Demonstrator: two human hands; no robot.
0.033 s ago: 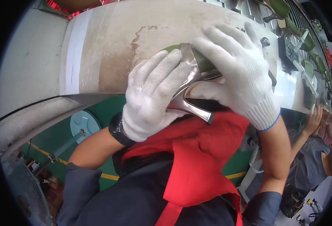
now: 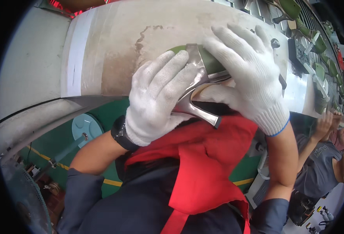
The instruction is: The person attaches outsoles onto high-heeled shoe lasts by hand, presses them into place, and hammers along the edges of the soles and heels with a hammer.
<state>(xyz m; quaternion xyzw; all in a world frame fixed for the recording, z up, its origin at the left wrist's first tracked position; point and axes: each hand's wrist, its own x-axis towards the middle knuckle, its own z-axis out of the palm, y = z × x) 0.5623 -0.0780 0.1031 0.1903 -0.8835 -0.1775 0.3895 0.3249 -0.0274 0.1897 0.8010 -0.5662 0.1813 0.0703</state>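
Observation:
A high-heeled shoe (image 2: 195, 87) with a shiny silver strap and a slim silver heel lies under both my hands at the near edge of the pale worktop. Its heel points toward me, tilted to the right. Inside the shoe shows a green body (image 2: 212, 64), which looks like a shoe last. My left hand (image 2: 152, 99), in a white knitted glove, is closed over the shoe's left side, fingers along the strap. My right hand (image 2: 254, 74), gloved alike, grips the right part with the thumb underneath and fingers over the top. The toe end is hidden.
The curved worktop (image 2: 117, 50) carries a brown stain. To the right, several green shoe lasts (image 2: 318, 43) with shoes stand on a slatted conveyor. A co-worker (image 2: 322, 163) sits at the far right. A round pale-blue stool (image 2: 87, 128) and a fan (image 2: 25, 195) are at lower left.
My right hand's fingers have shifted slightly on the shoe and show a little more of the green body. My left hand and the shoe hold nearly the same place.

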